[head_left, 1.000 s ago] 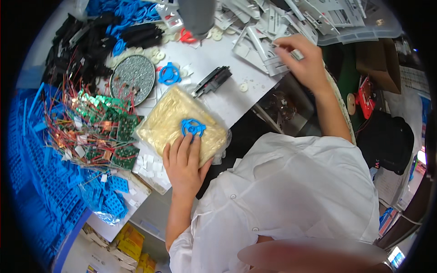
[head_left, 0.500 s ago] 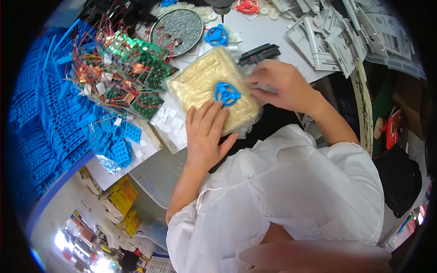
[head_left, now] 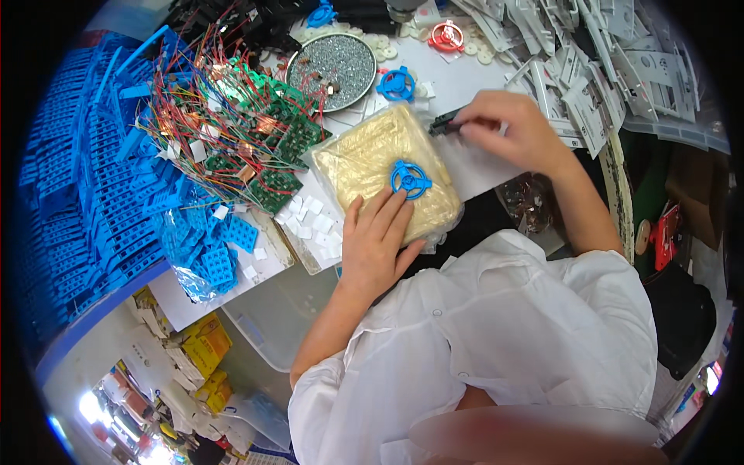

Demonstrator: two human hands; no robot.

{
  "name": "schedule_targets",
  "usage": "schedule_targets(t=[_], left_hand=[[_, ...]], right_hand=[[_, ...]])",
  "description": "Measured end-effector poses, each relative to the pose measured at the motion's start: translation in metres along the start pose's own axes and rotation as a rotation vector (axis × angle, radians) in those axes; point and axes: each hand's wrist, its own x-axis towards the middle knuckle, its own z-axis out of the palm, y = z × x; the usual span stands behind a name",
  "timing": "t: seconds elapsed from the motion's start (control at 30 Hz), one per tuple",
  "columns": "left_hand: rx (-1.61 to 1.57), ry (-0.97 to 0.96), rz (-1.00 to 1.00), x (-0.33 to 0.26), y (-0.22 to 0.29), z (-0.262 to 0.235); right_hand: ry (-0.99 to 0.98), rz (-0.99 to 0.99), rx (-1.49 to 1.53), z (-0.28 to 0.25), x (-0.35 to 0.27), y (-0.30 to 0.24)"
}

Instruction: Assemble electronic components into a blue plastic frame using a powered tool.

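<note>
A cushion-like pad (head_left: 364, 159), golden and wrapped in clear plastic, lies on the worktable in front of me. My left hand (head_left: 376, 240) rests on its near side with fingers stretched out. The fingertips touch a blue plastic ring-shaped part (head_left: 410, 180) with spokes, which lies on the pad. Just beyond the pad's right edge, my right hand (head_left: 515, 132) is closed on a long black plastic part (head_left: 445, 122). Most of that part is hidden behind the fingers; only its left end shows.
Wired green circuit boards (head_left: 298, 139) and stacked blue plastic trays (head_left: 93, 194) fill the left. A round dish of grey granules (head_left: 337, 70) stands behind the pad, near another blue ring part (head_left: 396, 84) and a red one (head_left: 446, 36). Grey-white panels (head_left: 585, 101) pile up at right.
My right hand has moved from the pad's right edge to the black part and closed on it. My left hand stays on the pad. The whole view has shifted slightly.
</note>
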Motion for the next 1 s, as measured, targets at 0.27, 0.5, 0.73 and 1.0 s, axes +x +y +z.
schedule_targets(t=[0.27,0.5,0.73,1.0], left_hand=[[-0.069,0.108,-0.021,-0.009,-0.002,0.003],[-0.159,0.187,0.004,-0.01,-0.001,-0.004],[-0.076,0.337,0.007,-0.012,-0.018,-0.073],[0.178,0.609,0.049,0.072,-0.096,-0.174]], right_hand=[[0.194,0.039,-0.198,-0.052,0.106,0.044],[0.346,-0.218,-0.634,-0.039,0.16,0.052],[0.536,-0.141,-1.217,-0.046,0.204,0.021],[0.821,-0.164,-0.622,-0.11,0.234,0.065]])
